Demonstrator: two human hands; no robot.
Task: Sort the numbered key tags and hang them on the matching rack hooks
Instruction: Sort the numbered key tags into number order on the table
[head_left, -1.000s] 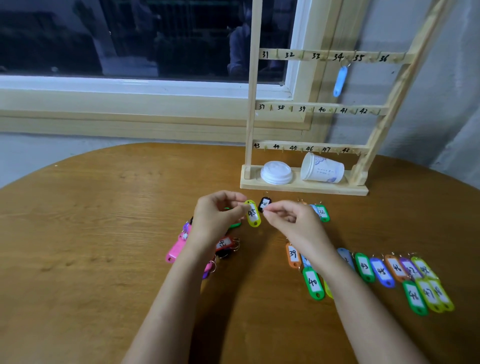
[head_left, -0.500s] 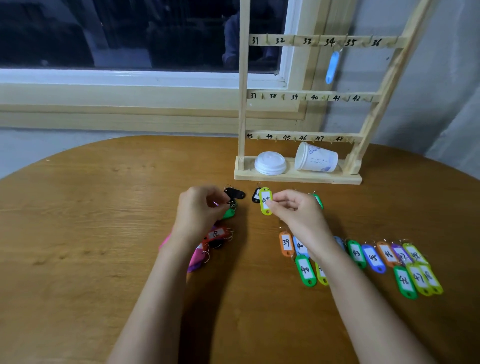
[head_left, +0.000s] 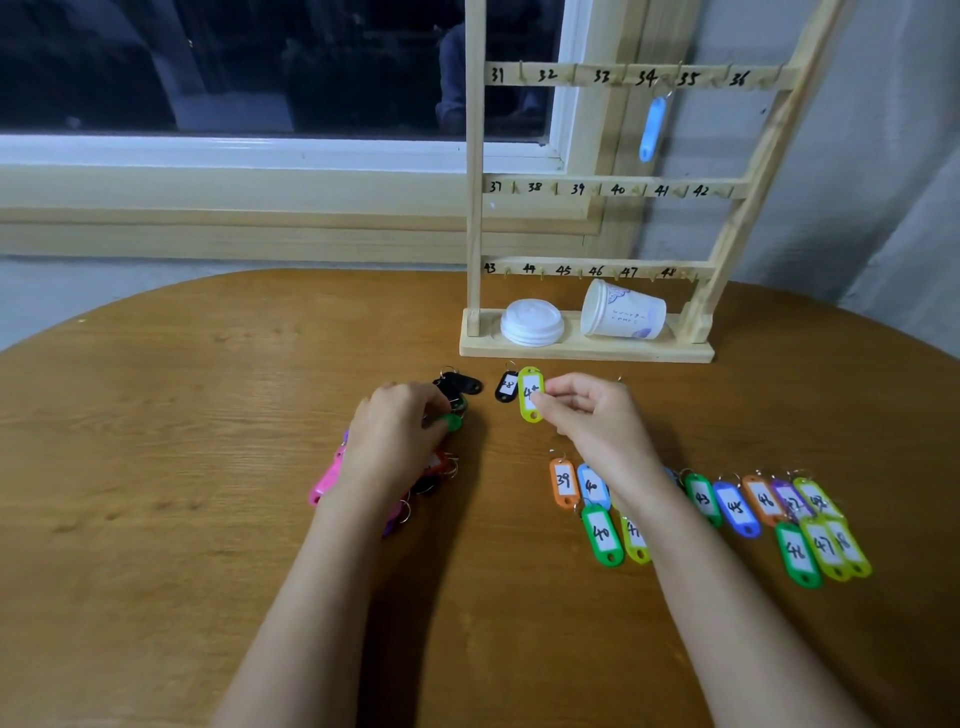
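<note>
My right hand (head_left: 592, 415) pinches a yellow-green key tag (head_left: 530, 395) marked 45, upright beside a black tag (head_left: 506, 387) lying on the table. My left hand (head_left: 397, 436) curls its fingers round a green tag (head_left: 450, 422) at the top of a loose heap of pink, red and black tags (head_left: 332, 475). A sorted row of tags (head_left: 737, 506), numbered 39 and upward, lies to the right. The wooden rack (head_left: 597, 189) has hooks numbered 31 to 48, and one blue tag (head_left: 651, 130) hangs near hook 34.
On the rack's base (head_left: 587, 353) sit a white lid (head_left: 532, 321) and a paper cup (head_left: 621, 312) lying on its side. The round wooden table (head_left: 156, 467) meets a window sill and wall behind. Another black tag (head_left: 460, 384) lies above my left hand.
The yellow-green tag has passed from my left hand to my right hand. My left hand moved down to the heap and took hold of a green tag.
</note>
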